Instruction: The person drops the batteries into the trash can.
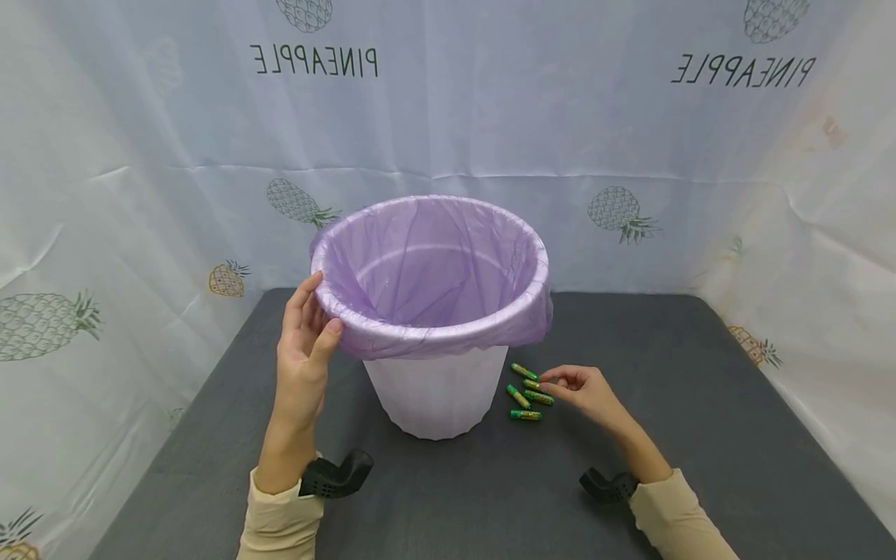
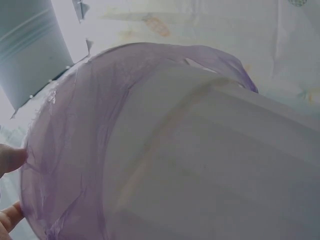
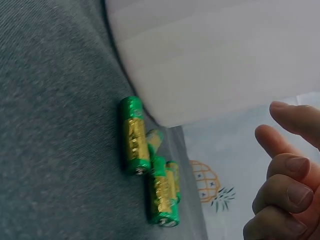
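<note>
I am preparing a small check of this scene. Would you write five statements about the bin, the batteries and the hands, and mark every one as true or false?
1. The left hand touches the rim of the bin. True.
2. The liner in the bin is green. False: it is purple.
3. Five batteries show in the head view. True.
4. The bin lies on its side on the dark table. False: it stands upright.
5. The right hand is on the bin too. False: its fingertips are at the batteries; whether they touch one is not clear.
</note>
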`<state>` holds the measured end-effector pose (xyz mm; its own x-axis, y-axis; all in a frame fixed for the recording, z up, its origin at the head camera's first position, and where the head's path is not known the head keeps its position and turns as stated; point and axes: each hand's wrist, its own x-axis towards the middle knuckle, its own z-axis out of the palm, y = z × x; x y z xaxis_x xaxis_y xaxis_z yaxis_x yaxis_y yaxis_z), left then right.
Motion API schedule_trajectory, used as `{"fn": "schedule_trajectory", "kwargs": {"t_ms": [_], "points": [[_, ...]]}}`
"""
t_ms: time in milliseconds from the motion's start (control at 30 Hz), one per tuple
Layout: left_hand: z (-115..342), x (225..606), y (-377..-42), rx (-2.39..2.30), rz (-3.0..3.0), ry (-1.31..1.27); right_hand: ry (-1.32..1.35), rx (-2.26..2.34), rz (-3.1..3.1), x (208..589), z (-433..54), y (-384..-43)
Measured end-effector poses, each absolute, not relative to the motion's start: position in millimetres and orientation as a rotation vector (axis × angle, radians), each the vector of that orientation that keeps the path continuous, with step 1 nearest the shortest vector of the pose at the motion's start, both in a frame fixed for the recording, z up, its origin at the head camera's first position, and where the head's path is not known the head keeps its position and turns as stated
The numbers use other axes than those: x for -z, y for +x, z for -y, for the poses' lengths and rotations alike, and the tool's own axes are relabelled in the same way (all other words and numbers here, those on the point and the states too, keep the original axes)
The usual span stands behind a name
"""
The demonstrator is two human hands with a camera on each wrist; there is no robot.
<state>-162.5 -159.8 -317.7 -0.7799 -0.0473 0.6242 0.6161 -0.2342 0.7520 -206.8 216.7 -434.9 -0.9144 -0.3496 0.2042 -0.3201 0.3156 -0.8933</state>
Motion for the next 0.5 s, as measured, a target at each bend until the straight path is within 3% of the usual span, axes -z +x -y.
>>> {"fn": "schedule_trajectory", "kwargs": {"t_ms": [500], "points": [[159.7, 318.0, -162.9, 2.062, 1.599, -0.668, -0.743, 1.6, -2.471, 458.7, -226.1, -207.3]]}}
